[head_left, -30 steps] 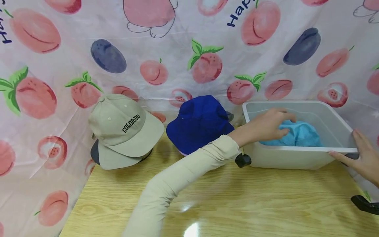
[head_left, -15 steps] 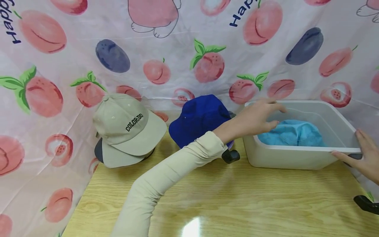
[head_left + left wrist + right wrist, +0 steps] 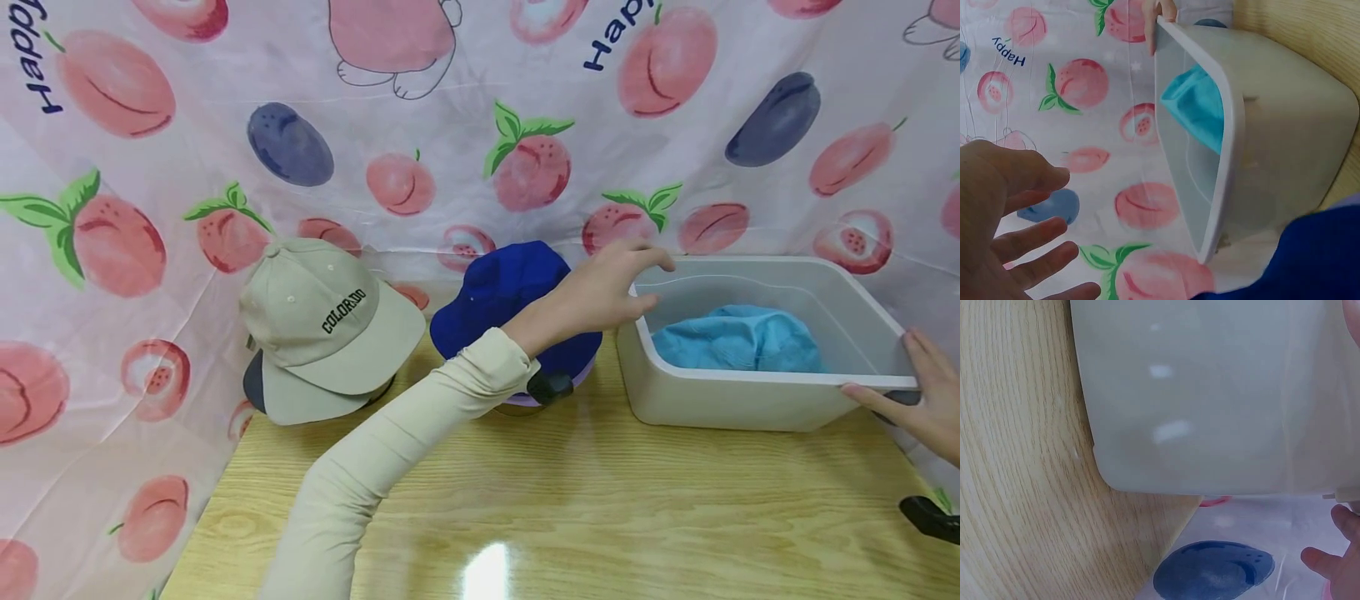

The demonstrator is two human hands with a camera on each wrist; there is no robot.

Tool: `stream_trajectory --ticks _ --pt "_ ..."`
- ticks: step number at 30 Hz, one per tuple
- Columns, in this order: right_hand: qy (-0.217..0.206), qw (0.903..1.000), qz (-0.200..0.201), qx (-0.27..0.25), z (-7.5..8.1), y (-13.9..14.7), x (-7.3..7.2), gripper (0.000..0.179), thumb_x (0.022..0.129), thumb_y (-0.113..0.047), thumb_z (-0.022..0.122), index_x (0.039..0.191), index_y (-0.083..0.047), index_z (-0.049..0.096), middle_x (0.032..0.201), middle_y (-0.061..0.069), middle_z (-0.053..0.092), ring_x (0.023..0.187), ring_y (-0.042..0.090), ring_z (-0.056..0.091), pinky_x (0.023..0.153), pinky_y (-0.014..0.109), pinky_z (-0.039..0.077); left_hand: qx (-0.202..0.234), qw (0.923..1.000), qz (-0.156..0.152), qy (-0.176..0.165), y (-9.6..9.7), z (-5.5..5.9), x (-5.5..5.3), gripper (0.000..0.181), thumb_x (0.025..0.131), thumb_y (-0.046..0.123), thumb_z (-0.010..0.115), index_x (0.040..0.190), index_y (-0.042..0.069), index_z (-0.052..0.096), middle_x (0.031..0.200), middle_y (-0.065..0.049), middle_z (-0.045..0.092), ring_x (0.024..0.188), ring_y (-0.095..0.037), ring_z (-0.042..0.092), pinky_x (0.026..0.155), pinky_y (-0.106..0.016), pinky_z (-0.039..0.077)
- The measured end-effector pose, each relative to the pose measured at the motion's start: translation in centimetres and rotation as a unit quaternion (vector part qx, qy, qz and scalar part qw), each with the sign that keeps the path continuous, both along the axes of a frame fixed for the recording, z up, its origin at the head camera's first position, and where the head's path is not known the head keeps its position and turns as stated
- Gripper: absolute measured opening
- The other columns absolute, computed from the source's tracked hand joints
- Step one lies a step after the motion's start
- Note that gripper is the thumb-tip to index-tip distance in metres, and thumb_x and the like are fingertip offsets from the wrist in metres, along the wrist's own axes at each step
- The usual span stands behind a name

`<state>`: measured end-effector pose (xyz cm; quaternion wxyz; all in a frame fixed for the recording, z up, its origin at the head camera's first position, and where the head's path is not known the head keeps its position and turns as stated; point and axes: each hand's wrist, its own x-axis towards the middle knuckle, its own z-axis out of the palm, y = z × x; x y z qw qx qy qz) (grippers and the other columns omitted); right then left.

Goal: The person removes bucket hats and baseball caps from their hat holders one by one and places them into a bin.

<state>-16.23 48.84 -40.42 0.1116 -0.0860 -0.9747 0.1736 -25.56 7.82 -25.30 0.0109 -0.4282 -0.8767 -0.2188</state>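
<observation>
My left hand point(image 3: 600, 287) hovers in the air in front of the dark blue bucket hat point(image 3: 502, 283), near the left end of a light grey plastic bin point(image 3: 720, 404). Its fingers are spread and hold nothing, as the left wrist view of the hand point(image 3: 1016, 225) shows too. Inside the bin lies a crumpled light blue cloth hat point(image 3: 750, 337). My right hand point(image 3: 926, 392) grips the bin's right front corner, thumb along the front rim and fingers over the right side. In the right wrist view the bin's outer wall point(image 3: 1197, 400) fills most of the frame.
At the left a beige COLORADO baseball cap point(image 3: 315, 308) sits stacked on another cap point(image 3: 315, 407). Under the blue hat shows a lilac brim point(image 3: 581, 375). A fruit-print cloth point(image 3: 450, 125) hangs behind the wooden table point(image 3: 600, 508).
My left hand has drawn back leftward, from over the light blue hat in the bin to beyond the bin's left end, with nothing in it. The right hand stays on the bin.
</observation>
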Motion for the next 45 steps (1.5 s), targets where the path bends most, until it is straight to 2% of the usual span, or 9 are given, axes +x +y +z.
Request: stream_trajectory --ticks 6,10,12,13,21,31,39,42,45 --pt "0.013 0.9998 -0.005 0.017 -2.7 3.1 -1.3 0.116 0.079 -0.063 0.061 0.149 -0.004 -0.01 0.154 0.018 -0.014 0.14 0.04 -0.008 0.105 0.063 0.003 0.006 0.9998 0.014 0.012 -1.1 0.5 0.0 0.036 0.092 0.021 0.059 0.127 0.017 0.058 0.132 0.0 0.049 0.11 -0.011 0.046 0.08 -0.019 0.041" --pt "0.007 0.9998 -0.002 0.018 -1.1 1.2 -0.5 0.111 0.083 -0.059 0.059 0.147 0.003 -0.008 0.153 0.025 -0.011 0.139 0.045 -0.004 0.105 0.063 0.005 0.011 0.9992 0.022 0.03 -1.9 0.6 -0.3 0.035 0.091 0.02 0.06 0.125 0.016 0.059 0.129 -0.001 0.052 0.112 -0.013 0.047 0.084 -0.02 0.041" --pt "0.021 0.9997 0.002 0.012 -1.6 1.5 -0.7 0.11 0.084 -0.059 0.058 0.148 0.0 -0.008 0.154 0.022 -0.011 0.139 0.043 -0.005 0.104 0.064 0.005 0.015 0.9989 0.029 0.033 -2.5 0.5 -0.4 0.034 0.091 0.021 0.06 0.125 0.017 0.06 0.129 0.0 0.052 0.118 -0.013 0.044 0.089 -0.021 0.04" --pt "0.017 0.9998 0.003 0.006 -0.4 0.2 0.0 0.109 0.084 -0.059 0.057 0.148 0.001 -0.008 0.153 0.024 -0.01 0.139 0.044 -0.004 0.104 0.064 0.006 0.017 0.9987 0.032 0.034 -2.8 0.4 -0.4 0.034 0.09 0.02 0.06 0.124 0.017 0.06 0.128 0.0 0.052 0.118 -0.013 0.044 0.09 -0.021 0.04" --pt "0.028 0.9996 -0.008 -0.004 -3.0 3.2 -1.6 0.118 0.076 -0.069 0.061 0.15 -0.005 -0.005 0.156 0.019 -0.007 0.14 0.041 -0.002 0.104 0.065 0.007 0.023 0.9976 0.052 0.038 -4.9 0.3 -0.6 0.035 0.089 0.019 0.061 0.124 0.018 0.059 0.123 0.002 0.052 0.116 -0.012 0.043 0.09 -0.021 0.041" --pt "0.01 0.9998 -0.012 0.01 -0.4 0.1 -0.2 0.117 0.079 -0.071 0.055 0.148 0.002 -0.005 0.154 0.024 -0.008 0.139 0.044 -0.003 0.105 0.064 0.006 0.02 0.9967 0.064 0.047 -6.9 0.4 -0.7 0.037 0.09 0.02 0.063 0.127 0.016 0.058 0.132 -0.001 0.049 0.124 -0.016 0.041 0.099 -0.023 0.035" --pt "0.027 0.9984 -0.016 0.046 -8.1 8.9 -4.2 0.118 0.076 -0.057 0.068 0.15 -0.011 -0.011 0.155 0.008 -0.017 0.141 0.035 -0.011 0.106 0.062 0.0 0.037 0.9952 0.083 0.035 -8.2 0.6 -1.0 0.037 0.087 0.017 0.065 0.124 0.015 0.06 0.131 -0.004 0.05 0.124 -0.021 0.041 0.097 -0.03 0.039" --pt "0.025 0.999 -0.017 0.034 -6.5 7.4 -3.4 0.117 0.077 -0.061 0.066 0.15 -0.009 -0.009 0.156 0.012 -0.014 0.141 0.037 -0.008 0.106 0.063 0.003 0.035 0.9952 0.088 0.028 -8.7 0.6 -1.2 0.038 0.087 0.018 0.065 0.125 0.015 0.059 0.132 -0.004 0.049 0.125 -0.022 0.04 0.098 -0.03 0.038" --pt "0.021 0.9996 -0.011 0.016 -3.0 3.3 -1.6 0.116 0.078 -0.068 0.059 0.15 -0.003 -0.005 0.155 0.019 -0.008 0.14 0.041 -0.003 0.106 0.063 0.006 0.029 0.9956 0.085 0.023 -9.2 0.5 -1.4 0.039 0.086 0.019 0.066 0.125 0.014 0.059 0.134 -0.006 0.048 0.126 -0.023 0.038 0.099 -0.031 0.037"
